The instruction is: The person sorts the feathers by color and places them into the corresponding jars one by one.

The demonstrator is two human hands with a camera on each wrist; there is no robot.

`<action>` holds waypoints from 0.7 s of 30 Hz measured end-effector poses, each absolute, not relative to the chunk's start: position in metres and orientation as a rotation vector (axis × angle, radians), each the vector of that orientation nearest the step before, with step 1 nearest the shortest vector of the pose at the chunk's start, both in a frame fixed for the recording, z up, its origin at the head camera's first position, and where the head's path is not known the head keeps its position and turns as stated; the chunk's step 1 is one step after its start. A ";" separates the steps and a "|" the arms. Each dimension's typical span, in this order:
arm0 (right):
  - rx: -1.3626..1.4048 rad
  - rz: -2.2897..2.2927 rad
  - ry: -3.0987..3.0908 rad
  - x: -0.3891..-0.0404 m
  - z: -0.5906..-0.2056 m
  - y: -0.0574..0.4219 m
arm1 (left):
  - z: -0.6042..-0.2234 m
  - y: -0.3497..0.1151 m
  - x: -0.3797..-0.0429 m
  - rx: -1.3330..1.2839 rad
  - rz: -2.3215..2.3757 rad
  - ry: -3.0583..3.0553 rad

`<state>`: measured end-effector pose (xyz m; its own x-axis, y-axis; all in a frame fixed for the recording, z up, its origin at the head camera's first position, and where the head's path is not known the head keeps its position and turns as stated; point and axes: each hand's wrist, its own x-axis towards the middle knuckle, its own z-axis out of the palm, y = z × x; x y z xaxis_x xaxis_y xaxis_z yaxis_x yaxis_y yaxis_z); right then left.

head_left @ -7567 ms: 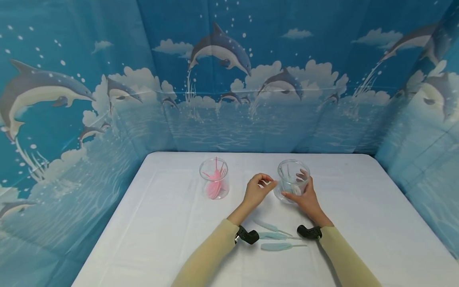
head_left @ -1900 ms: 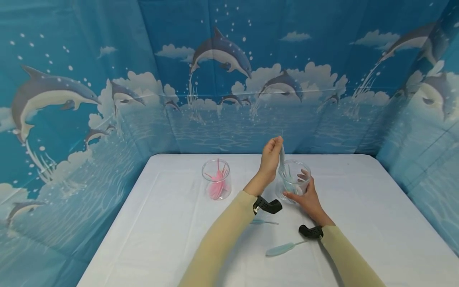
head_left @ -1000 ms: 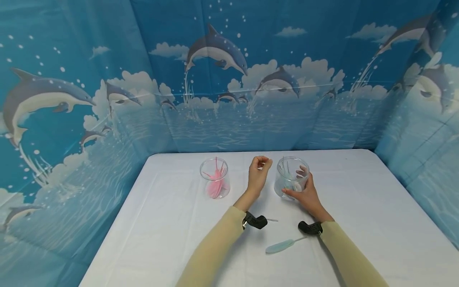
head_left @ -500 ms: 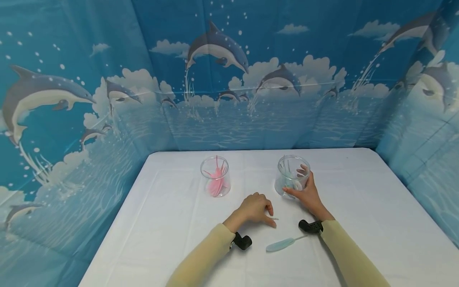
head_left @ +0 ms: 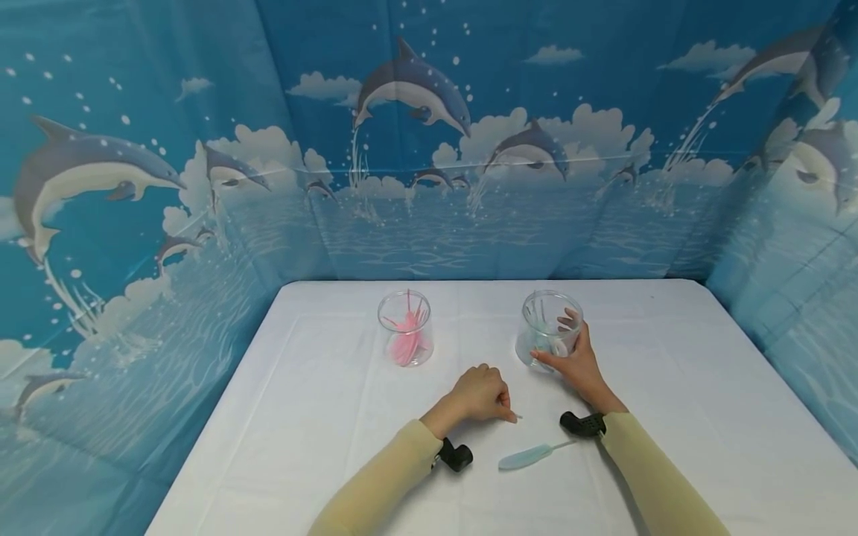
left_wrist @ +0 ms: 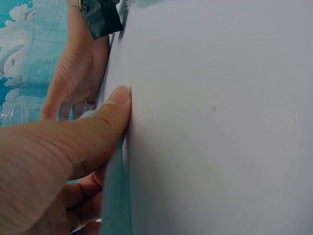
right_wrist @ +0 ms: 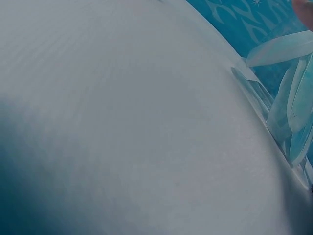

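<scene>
My left hand (head_left: 481, 394) is low over the table and pinches the stem of a light blue feather (left_wrist: 116, 196) between thumb and fingers. In the head view only the stem's tip shows past the thumb; the hand covers the rest. My right hand (head_left: 578, 365) grips the right side of a clear jar (head_left: 529, 346), thumb in front and fingers behind. Several light blue feathers (right_wrist: 293, 98) stand inside that jar, stems up. Another light blue feather (head_left: 525, 457) lies flat on the table between my forearms, its stem pointing right.
A second clear jar (head_left: 421, 356) with several pink feathers (head_left: 406, 344) stands to the left. The white-covered table (head_left: 302, 417) ends in front of a blue dolphin-print curtain (head_left: 429, 223), which also hangs along both sides.
A light blue feather went into the right jar. My left hand then came down from beside the jar to the table and closed on another feather's stem. My right hand stays on the jar.
</scene>
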<state>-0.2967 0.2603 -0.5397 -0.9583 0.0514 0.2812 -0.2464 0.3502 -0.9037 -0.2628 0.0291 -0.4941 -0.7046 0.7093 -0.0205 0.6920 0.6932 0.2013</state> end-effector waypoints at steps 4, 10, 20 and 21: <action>0.202 1.670 -2.345 -0.296 -0.539 0.262 | -0.496 0.030 -0.265 1.161 0.373 2.798; 0.248 1.685 -2.327 -0.288 -0.528 0.258 | -0.482 0.037 -0.283 1.213 0.958 2.635; 0.226 1.685 -2.335 -0.278 -0.510 0.250 | -0.420 0.071 -0.316 0.837 1.996 2.188; 0.222 1.686 -2.335 -0.278 -0.510 0.250 | -0.415 0.074 -0.320 0.787 2.084 2.134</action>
<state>-0.2779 0.2495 -0.5100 -0.9564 0.0243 0.2909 -0.2685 0.3179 -0.9093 -0.3196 0.0744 -0.4146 -0.8682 0.3913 0.3051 0.3143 -0.0419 0.9484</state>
